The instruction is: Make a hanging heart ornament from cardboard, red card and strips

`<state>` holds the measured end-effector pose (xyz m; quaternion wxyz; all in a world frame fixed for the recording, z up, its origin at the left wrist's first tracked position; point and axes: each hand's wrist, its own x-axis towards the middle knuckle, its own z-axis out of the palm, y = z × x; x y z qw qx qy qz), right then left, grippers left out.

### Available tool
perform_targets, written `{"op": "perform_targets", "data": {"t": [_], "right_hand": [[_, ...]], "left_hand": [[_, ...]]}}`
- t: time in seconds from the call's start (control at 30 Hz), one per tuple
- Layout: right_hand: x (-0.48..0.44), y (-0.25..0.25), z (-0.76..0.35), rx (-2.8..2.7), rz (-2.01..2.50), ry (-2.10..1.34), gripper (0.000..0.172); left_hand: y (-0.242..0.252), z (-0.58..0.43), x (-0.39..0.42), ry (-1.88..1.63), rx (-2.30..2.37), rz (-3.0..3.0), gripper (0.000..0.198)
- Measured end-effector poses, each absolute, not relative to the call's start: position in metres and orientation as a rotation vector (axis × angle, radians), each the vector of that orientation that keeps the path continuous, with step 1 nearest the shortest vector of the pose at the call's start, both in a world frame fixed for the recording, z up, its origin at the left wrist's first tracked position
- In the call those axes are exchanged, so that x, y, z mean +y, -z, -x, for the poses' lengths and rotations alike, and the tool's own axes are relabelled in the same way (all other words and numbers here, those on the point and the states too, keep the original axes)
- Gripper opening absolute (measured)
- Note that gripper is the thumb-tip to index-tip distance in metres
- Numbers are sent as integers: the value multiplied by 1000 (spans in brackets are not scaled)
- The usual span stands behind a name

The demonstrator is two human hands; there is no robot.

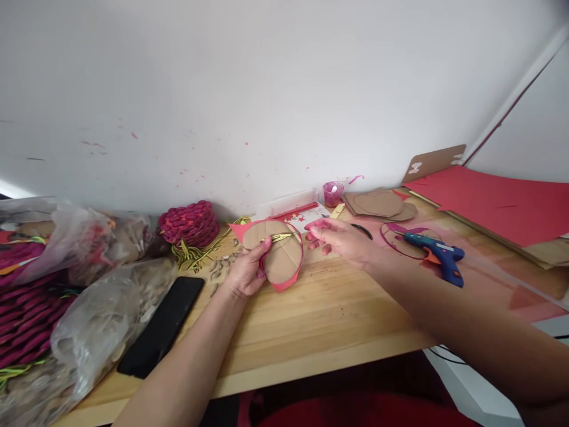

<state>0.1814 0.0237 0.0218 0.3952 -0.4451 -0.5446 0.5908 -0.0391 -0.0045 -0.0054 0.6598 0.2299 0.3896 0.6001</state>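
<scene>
The left hand [244, 271] grips a cardboard heart [281, 260], hiding its edge, while the right hand [340, 239], loosely open, covers part of a starred card [303, 216] whose print is illegible.

Pink polish coats the nails [267, 241] of the left grip [244, 276] and right grip [340, 240]; both forearms [200, 350] are bare

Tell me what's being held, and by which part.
The left hand grips the cardboard heart by its left edge, thumb on the face. The right hand is at its right rim, apparently holding nothing.
</scene>
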Motion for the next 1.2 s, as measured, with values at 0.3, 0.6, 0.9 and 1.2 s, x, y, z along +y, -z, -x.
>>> {"op": "perform_targets", "data": {"t": [0.3,0.6,0.9,1.2], "right_hand": [[15,-2,-164,-1476,1042,-1520,34],[9,13,-164,-1513,1001,-1500,34],[8,13,-163,-1559,1023,-1474,34],[8,13,-165,-1447,997,-1525,32]], "left_hand": [[7,35,-8,-1293,824,-562,26],[4,27,-14,-1252,821,-571,32],[7,25,-15,-1235,801,-604,29],[-4,32,-19,-1165,608,-559,65]]}}
